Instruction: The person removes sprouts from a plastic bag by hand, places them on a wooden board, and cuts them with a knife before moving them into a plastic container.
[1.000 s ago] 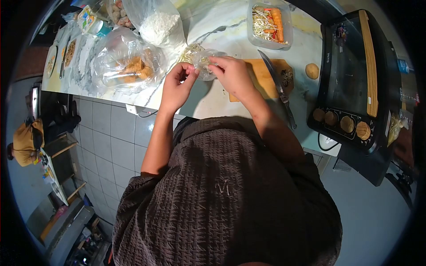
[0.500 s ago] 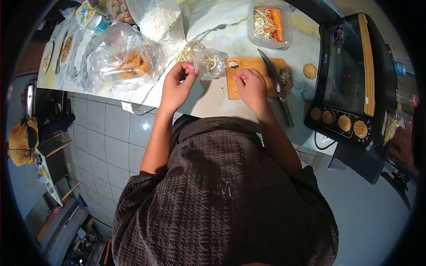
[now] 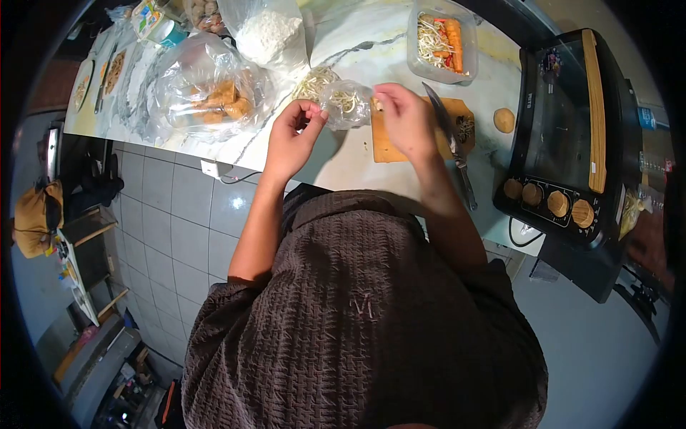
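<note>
My left hand (image 3: 294,139) pinches the near-left edge of a small clear plastic bag (image 3: 348,114) that has bean sprouts (image 3: 348,99) in it. A loose heap of sprouts (image 3: 314,82) lies on the counter just behind the bag. Over the left part of a wooden cutting board (image 3: 388,149) hovers my right hand (image 3: 409,123), its slightly blurred fingers stretched toward the bag, with nothing visible in them. A small pale patch on the board shows below those fingers. Across the board's right side rests a knife (image 3: 449,132), beside a small dark pile (image 3: 464,129).
A toaster oven (image 3: 557,129) stands at the right, with a round potato-like item (image 3: 504,120) beside it. Behind is a plastic tub (image 3: 443,73) of sprouts and carrots. To the left are a bag of fried tofu-like pieces (image 3: 221,102) and a bag of white flour-like powder (image 3: 270,39).
My right hand has moved up and left toward the bag, its curled fingers now stretched out. My left hand keeps its pinch. The whole view has shifted slightly.
</note>
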The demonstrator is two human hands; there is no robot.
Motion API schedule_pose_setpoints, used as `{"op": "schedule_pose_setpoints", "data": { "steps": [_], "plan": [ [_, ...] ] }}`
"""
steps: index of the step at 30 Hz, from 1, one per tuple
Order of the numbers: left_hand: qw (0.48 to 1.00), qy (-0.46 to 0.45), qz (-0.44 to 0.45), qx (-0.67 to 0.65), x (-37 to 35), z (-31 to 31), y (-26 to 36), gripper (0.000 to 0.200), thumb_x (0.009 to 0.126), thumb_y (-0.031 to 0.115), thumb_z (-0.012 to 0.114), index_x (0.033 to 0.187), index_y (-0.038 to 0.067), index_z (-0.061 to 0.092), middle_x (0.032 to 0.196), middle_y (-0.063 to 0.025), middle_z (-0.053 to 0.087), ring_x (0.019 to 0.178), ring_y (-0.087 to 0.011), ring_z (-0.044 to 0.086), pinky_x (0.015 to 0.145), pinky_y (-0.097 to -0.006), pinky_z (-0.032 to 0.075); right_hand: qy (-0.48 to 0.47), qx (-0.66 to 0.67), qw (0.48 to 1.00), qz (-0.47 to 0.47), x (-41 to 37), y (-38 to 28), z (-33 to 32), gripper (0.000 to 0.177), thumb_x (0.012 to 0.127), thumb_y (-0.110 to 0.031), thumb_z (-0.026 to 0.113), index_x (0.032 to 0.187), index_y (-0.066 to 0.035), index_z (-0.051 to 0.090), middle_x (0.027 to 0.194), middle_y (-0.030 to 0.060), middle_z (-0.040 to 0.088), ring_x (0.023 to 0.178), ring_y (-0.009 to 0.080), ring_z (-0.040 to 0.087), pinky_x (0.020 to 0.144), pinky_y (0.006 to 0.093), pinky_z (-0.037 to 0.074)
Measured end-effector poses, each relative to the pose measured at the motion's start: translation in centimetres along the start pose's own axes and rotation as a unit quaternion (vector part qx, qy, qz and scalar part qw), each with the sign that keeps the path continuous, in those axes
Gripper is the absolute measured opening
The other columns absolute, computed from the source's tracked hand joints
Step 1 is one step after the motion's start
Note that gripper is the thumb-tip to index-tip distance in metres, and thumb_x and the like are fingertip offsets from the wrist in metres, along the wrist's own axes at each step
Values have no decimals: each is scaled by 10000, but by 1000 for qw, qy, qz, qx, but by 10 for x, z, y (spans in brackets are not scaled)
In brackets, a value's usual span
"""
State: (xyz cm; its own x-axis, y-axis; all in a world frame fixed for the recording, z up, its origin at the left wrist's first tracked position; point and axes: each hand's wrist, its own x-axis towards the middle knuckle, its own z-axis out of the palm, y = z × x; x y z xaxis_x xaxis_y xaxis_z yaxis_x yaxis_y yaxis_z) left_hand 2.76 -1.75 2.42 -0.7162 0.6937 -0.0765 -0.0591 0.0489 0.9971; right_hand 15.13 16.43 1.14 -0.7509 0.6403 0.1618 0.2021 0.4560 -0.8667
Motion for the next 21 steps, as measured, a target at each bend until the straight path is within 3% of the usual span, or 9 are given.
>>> {"op": "schedule_pose_setpoints", "data": {
  "steps": [2,3,5,8,14,21],
  "plan": [
    [1000,1,-1,0,1,0,3,111,937,87,666,984,17,594,876,30,586,799,-51,531,734,-208,447,1,-18,996,91,-4,11,-19,227,873,-100,658,1091,-40,676,988,168,701,923,334,675,826,404,528],
    [1000,0,-4,-1,1,0,4,110,937,87,666,984,17,594,877,30,587,800,-51,532,735,-207,447,0,-17,996,90,-12,23,-28,227,873,-100,658,1091,-40,676,988,168,701,923,334,675,826,404,528],
    [1000,1,-4,4,1,0,2,110,937,87,666,985,17,595,877,29,588,802,-50,533,736,-207,447,14,-112,984,-141,-29,50,-37,266,829,-79,693,1092,-42,670,1053,145,672,994,334,638,887,421,496],
    [1000,-1,-6,4,3,1,2,112,938,88,667,986,17,595,875,27,590,804,-49,534,737,-206,447,-6,-174,972,-158,-44,22,-46,254,790,-72,726,1039,-50,685,1056,119,633,1018,331,598,916,421,467],
    [1000,-2,-4,3,0,-1,-4,115,937,88,671,985,15,596,865,28,589,787,-45,533,726,-205,446,31,-158,982,-101,-60,38,-27,162,787,-109,745,930,-60,690,930,94,601,923,305,579,822,408,463],
    [1000,-6,-13,1,-3,-2,-2,119,937,94,674,980,18,593,860,38,579,779,-35,529,718,-196,443,76,-221,969,-84,-49,34,-14,45,833,-71,685,843,-70,641,909,112,609,867,323,577,780,426,457]
  ]
}}
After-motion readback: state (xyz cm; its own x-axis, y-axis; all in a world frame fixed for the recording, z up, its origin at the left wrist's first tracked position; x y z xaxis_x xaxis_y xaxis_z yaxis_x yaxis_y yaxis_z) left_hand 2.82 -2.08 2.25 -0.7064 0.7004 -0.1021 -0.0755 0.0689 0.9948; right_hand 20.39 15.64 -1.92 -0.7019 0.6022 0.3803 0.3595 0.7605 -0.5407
